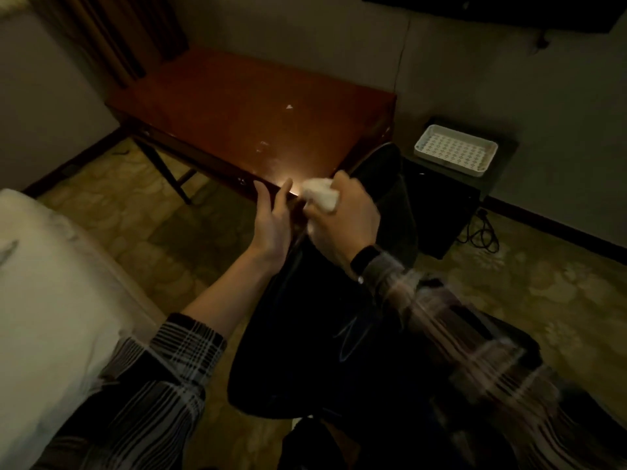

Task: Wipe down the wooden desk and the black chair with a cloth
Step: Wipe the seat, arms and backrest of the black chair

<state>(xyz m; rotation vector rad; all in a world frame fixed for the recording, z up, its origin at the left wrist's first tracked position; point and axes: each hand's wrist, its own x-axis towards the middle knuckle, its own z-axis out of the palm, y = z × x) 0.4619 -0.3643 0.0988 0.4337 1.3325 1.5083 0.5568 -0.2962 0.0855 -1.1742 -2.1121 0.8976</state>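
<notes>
While right hand [342, 218] clenches white cloth [320, 197] at tabletop [258, 106] near edge, left hand [271, 215] fingers released, straight, black chair [339, 317] at 6 o'clock.

Right sleeve [475, 337] motion-blurred

Chair [339, 334] before desk [251, 113]; bed [51, 266] left; tray [456, 149] on cabinet [441, 205], right of desk.

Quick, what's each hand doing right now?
Left hand: open, fingers straight, holding nothing, by the desk edge.
Right hand: closed around the cloth.
</notes>
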